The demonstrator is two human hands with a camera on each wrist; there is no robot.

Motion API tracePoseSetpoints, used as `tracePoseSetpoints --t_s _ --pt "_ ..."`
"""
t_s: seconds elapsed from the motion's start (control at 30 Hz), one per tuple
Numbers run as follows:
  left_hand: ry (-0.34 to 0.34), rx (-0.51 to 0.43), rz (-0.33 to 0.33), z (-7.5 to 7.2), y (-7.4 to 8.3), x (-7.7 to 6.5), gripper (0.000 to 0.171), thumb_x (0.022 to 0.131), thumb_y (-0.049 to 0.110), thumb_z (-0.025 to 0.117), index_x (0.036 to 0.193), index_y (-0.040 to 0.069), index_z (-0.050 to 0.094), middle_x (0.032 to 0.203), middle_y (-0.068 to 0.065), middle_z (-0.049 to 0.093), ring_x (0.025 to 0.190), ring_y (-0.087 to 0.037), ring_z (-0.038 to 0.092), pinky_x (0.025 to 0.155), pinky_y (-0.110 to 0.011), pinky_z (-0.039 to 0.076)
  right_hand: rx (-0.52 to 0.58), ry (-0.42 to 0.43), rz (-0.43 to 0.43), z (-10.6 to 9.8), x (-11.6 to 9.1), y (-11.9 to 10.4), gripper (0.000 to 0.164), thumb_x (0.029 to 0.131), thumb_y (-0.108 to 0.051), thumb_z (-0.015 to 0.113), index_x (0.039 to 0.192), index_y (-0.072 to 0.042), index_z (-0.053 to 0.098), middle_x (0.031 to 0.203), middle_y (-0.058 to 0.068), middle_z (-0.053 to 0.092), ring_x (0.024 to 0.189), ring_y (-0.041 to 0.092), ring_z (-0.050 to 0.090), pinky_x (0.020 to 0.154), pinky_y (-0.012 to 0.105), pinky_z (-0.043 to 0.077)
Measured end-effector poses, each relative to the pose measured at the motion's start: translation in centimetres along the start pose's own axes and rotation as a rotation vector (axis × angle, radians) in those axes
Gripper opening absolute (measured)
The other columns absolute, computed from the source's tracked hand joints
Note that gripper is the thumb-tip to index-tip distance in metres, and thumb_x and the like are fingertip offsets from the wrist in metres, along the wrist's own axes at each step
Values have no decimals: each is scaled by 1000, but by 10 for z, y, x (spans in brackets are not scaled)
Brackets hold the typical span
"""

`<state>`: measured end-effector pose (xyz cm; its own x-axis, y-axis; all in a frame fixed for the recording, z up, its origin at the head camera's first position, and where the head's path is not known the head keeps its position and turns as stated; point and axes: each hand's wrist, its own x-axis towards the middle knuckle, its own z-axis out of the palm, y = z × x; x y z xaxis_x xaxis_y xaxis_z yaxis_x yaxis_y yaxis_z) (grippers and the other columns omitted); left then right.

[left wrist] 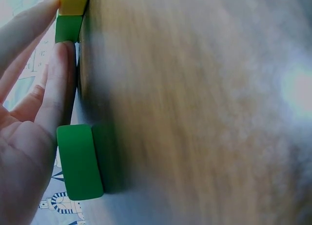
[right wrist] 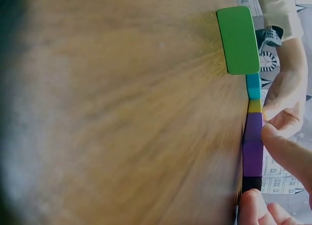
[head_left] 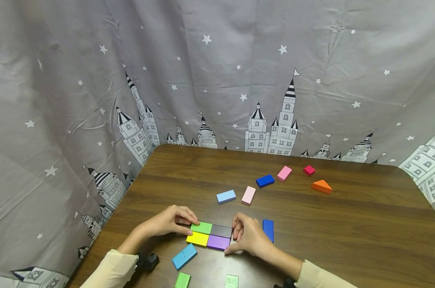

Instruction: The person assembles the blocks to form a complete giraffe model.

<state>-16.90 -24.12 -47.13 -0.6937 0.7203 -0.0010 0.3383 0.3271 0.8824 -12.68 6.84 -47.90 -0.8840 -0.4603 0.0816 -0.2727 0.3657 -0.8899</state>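
Note:
Mid-table near the person, a green block [head_left: 202,227], dark grey block [head_left: 221,231], yellow block [head_left: 197,239] and purple block [head_left: 218,242] lie flat, edge to edge in two rows. My left hand [head_left: 171,221] holds the left end, a finger on the green block and the thumb by the yellow one. On the opposite end, my right hand [head_left: 251,237] has its thumb at the purple block's near corner and curled fingers beside the dark grey one. In the right wrist view, the purple block [right wrist: 252,158] lies between thumb and fingers.
Nearby are a light blue-teal block [head_left: 184,257], a green block [head_left: 182,280], a pale green block [head_left: 232,281] and a blue block [head_left: 268,230]. Farther back lie a pale blue block [head_left: 226,197], a pale pink block [head_left: 248,195] and an orange triangle [head_left: 322,187].

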Motion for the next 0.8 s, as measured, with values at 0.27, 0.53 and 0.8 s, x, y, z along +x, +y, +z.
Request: tracePoseSetpoints --t_s 0.27,0.53,0.8 --pt "4 -3 -25 -1 0 -1 28 86 6 78 112 -1 74 113 -11 67 105 -16 64 91 -31 54 1 -2 7 0 1 0 61 54 -7 99 100 5 61 70 4 63 55 5 55 51 21 51" --pt "0 3 -39 -1 -2 -1 28 86 9 79 114 2 75 114 -8 67 106 -15 63 91 -30 54 -4 -13 8 0 1 -1 57 55 -7 98 99 5 64 72 4 63 57 6 56 51 21 50" --pt "1 -6 -46 0 -1 0 28 86 8 79 113 2 75 114 -7 67 105 -14 63 91 -30 54 1 -17 7 1 0 -2 56 55 -7 98 98 6 64 72 4 63 57 6 56 52 21 50"
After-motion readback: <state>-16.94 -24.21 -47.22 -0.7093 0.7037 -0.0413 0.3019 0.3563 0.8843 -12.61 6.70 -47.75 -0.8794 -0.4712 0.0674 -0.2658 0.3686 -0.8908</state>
